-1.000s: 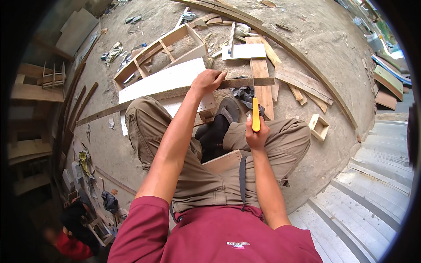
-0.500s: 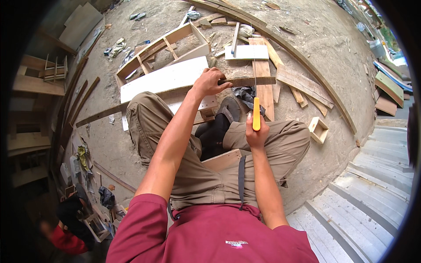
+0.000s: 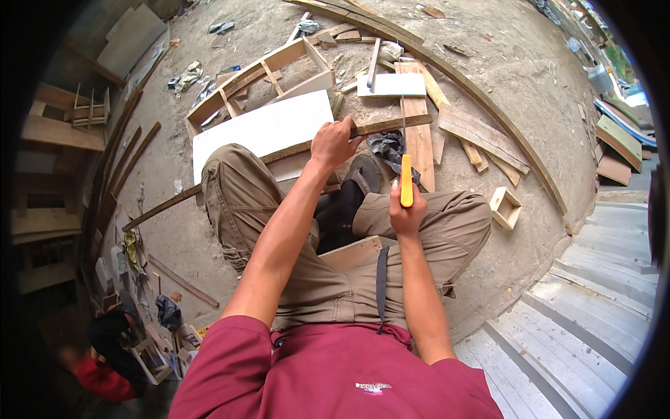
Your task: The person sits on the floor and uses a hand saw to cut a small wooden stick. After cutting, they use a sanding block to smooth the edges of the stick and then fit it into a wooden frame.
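A long narrow wooden strip [image 3: 293, 150] runs slantwise over my bent left knee, its far end reaching past my left hand to the right. My left hand [image 3: 336, 142] is closed around it, knuckles up. In my right hand [image 3: 409, 207] is a handsaw [image 3: 406, 180] with a yellow handle; its thin blade points away from me and meets the strip close to the far end. Seen nearly edge on, the blade hides how deep any cut goes. A white panel [image 3: 262, 129] lies beyond the strip, against an open wooden frame [image 3: 307, 59].
Loose boards [image 3: 481, 136] and a short white board [image 3: 391, 85] lie ahead on the dirt floor. A small wooden box [image 3: 505, 208] sits right of my knee. Corrugated metal sheets [image 3: 586, 300] cover the lower right. Another person [image 3: 108, 377] is at the lower left.
The wooden strip has tilted, its right end a little higher and its left end lower. My left hand has rolled over slightly with it. The saw stays almost in place.
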Tool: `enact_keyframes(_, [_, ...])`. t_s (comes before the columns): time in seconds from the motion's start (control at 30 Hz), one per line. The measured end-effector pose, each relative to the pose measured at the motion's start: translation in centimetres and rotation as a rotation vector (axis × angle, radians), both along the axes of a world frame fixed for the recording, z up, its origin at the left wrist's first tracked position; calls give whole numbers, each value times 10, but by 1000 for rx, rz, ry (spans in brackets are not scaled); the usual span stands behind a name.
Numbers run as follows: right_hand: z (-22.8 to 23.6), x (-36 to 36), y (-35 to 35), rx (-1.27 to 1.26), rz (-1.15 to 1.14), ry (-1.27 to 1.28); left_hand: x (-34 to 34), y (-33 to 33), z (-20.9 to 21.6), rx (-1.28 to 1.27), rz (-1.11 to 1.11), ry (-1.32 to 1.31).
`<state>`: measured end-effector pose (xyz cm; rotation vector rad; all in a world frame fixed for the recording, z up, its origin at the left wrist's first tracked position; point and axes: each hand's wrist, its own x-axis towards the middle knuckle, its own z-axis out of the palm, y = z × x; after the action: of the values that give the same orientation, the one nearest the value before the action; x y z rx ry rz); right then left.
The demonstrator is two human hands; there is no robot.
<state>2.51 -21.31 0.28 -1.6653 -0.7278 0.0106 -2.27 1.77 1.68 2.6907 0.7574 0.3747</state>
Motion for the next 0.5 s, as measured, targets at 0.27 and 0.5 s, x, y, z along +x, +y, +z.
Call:
enact_keyframes(0.27, [2, 1, -16, 87, 53, 245, -12, -20, -29, 109, 80, -216])
enact_keyframes(0.5, [-7, 1, -11, 102, 65, 281, -14, -25, -15, -38, 118, -200])
